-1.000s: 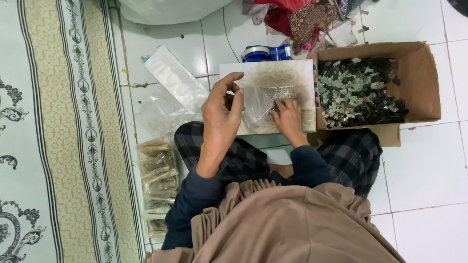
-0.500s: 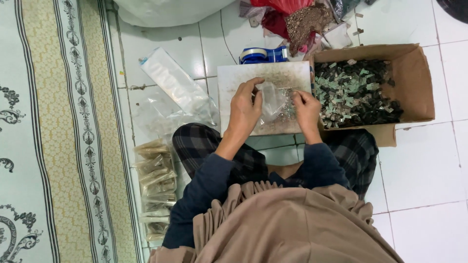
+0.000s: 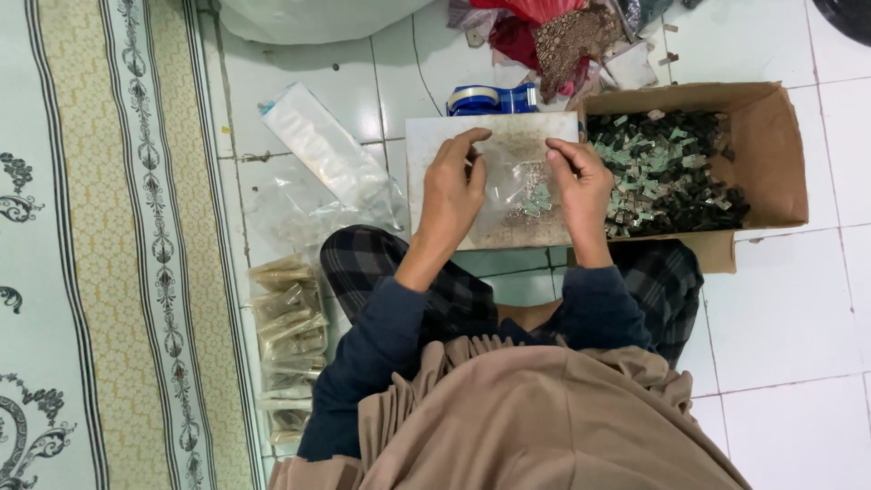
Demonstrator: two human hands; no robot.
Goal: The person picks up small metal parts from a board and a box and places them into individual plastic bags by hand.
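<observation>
Cardboard box (image 3: 771, 154) (full of small parts) flanks right hand (image 3: 582, 186).

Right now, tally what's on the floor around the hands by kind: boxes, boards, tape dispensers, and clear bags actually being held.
Cardboard box of small parts: 1
White board: 1
Blue tape dispenser: 1
Clear bag held between left hand and right hand: 1
Total: 4
</observation>
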